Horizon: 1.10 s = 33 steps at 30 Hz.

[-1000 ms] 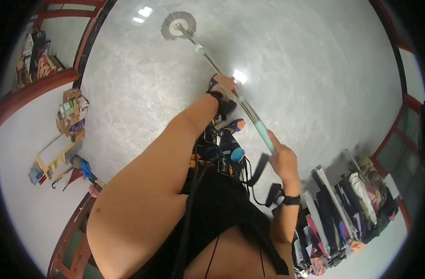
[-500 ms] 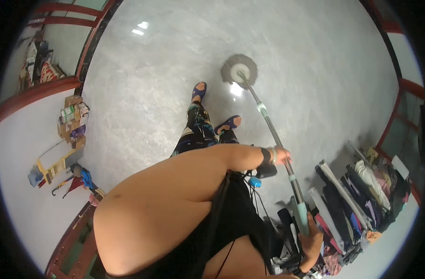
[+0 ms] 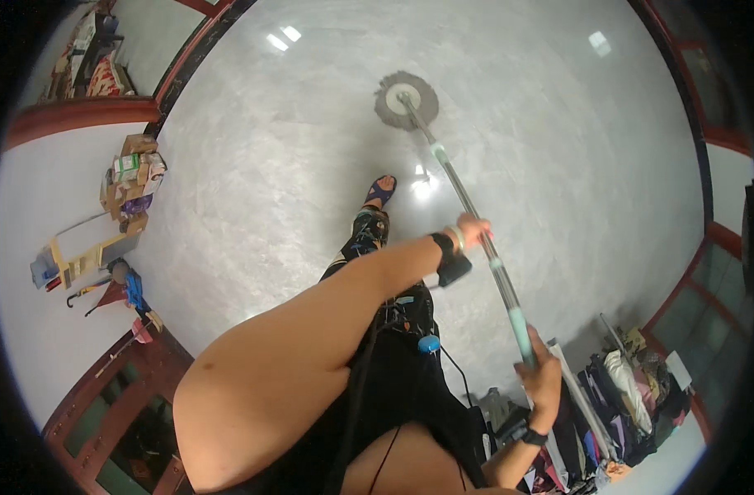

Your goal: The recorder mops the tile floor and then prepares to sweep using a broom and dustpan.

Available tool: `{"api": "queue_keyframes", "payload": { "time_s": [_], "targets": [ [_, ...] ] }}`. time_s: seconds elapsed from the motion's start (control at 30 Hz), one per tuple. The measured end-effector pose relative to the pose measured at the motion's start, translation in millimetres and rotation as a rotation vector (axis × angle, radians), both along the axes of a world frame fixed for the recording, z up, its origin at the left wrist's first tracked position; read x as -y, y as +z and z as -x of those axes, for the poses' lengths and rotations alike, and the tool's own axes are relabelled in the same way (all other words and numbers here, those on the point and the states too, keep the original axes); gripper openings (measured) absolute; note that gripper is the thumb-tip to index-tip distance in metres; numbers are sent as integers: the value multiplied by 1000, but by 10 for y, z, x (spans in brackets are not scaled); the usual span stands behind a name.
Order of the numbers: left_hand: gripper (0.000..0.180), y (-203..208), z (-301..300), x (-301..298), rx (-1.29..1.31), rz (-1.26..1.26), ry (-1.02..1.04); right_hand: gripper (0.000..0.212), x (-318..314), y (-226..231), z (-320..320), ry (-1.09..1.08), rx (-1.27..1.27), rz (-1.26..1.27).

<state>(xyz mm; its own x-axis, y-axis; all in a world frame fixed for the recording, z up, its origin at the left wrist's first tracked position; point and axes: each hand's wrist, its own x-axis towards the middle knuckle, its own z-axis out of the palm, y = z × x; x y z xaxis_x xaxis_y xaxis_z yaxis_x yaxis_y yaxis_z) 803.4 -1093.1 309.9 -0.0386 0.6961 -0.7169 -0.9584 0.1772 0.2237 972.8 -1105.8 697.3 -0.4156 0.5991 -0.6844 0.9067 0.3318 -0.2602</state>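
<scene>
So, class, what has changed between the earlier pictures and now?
Since the first picture, the mop head has swung right and nearer, then slightly outward; the left hand and right hand moved likewise. Both still grip the mop handle; the boxes remain stacked.

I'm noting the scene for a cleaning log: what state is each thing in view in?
Left hand: closed on the mop pole.
Right hand: closed on the pole's pale green grip.
Mop pole: slanted.
Mop head: spread round, on the floor.
Floor: glossy; wetness unclear.
Sandal: worn.
Boxes: stacked beside the wall.
</scene>
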Motion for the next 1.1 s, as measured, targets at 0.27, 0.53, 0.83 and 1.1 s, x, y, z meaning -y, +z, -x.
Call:
{"api": "queue_keyframes", "payload": {
  "time_s": [0.27,0.53,0.83,1.1],
  "targets": [
    [8,-992,2843,629,-1328,-33,-356,78,42,-1043,2133,344,-118,-24],
    [22,-330,2868,623,-506,491,-165,77,412,-1533,2036,306,-128,-32],
    [22,-1352,692,1337,-1469,93,-619,85,966,-989,66,220,-55,-37],
    [9,421,-2005,1500,-565,52,-784,78,1793,143,-1985,-178,28,-28]
  ]
}}
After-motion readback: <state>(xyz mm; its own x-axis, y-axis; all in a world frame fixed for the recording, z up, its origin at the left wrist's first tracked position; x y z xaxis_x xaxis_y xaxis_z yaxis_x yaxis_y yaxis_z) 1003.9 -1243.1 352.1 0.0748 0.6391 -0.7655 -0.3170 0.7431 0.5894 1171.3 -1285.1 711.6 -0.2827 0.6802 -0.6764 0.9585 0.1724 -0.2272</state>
